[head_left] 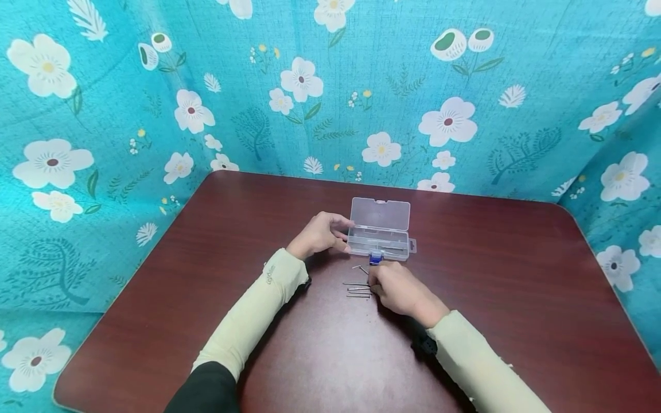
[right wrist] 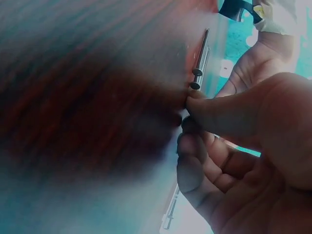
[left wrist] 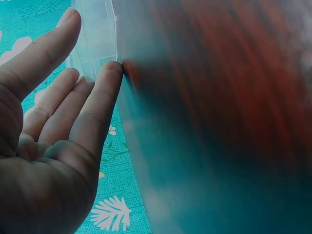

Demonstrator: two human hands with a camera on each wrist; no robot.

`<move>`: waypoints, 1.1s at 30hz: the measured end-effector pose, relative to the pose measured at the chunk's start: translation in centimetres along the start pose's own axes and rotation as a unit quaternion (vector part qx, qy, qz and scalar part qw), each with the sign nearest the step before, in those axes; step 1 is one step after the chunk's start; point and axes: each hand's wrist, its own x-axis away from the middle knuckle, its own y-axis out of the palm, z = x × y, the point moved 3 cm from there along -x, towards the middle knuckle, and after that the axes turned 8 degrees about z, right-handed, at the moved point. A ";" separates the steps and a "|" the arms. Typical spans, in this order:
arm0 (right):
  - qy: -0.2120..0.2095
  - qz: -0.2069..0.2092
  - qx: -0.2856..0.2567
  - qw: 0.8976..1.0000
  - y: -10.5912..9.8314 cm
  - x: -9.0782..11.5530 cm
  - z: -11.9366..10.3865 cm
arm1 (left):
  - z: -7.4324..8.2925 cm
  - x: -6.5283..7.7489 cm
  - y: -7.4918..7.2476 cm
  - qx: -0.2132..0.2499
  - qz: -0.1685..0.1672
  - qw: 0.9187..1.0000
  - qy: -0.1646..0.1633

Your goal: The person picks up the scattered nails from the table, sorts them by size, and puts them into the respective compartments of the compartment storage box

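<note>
A clear plastic box (head_left: 379, 238) stands with its lid (head_left: 381, 214) raised, and a thin nail lies in its front compartment. My left hand (head_left: 321, 234) is at the box's left end; in the left wrist view the index finger (left wrist: 100, 105) is extended and its tip touches the box. Several loose nails (head_left: 358, 289) lie on the table before the box. Thumb and index finger of my right hand (head_left: 397, 285) pinch at the end of one nail, mostly hidden by the fingertips. Two nail heads (right wrist: 196, 78) show just beyond the thumb.
A blue piece (head_left: 376, 258) sits at the box's front edge, partly behind the right hand. A hanging tab (head_left: 412, 245) juts from the box's right end. The dark red table (head_left: 232, 229) is bordered by a blue flowered curtain (head_left: 361, 103).
</note>
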 end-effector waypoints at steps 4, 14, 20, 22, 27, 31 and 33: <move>0.000 -0.014 0.009 1.000 0.1 -0.1 -0.2 | 0.0 0.1 -0.2 -0.003 0.003 1.000 -0.002; -0.018 -0.010 0.014 1.000 0.3 -0.3 -0.1 | -0.3 0.2 -0.5 0.001 0.005 1.000 -0.006; -0.025 -0.016 0.008 1.000 0.3 -0.3 0.0 | -0.3 0.1 -0.5 0.003 0.003 1.000 -0.005; -0.020 -0.017 0.000 1.000 0.1 -0.3 0.0 | -0.3 0.0 -0.4 -0.001 0.004 1.000 -0.005; 0.009 -0.014 -0.023 1.000 -0.5 -0.2 0.3 | 0.0 -0.2 -0.3 -0.005 0.002 1.000 0.001; 0.021 -0.002 -0.036 0.999 -1.0 -0.2 0.5 | 0.1 -0.3 -0.1 -0.003 -0.003 1.000 0.000; 0.028 0.004 -0.046 0.999 -1.2 -0.3 0.6 | 0.0 -0.3 -0.1 -0.001 -0.005 1.000 -0.002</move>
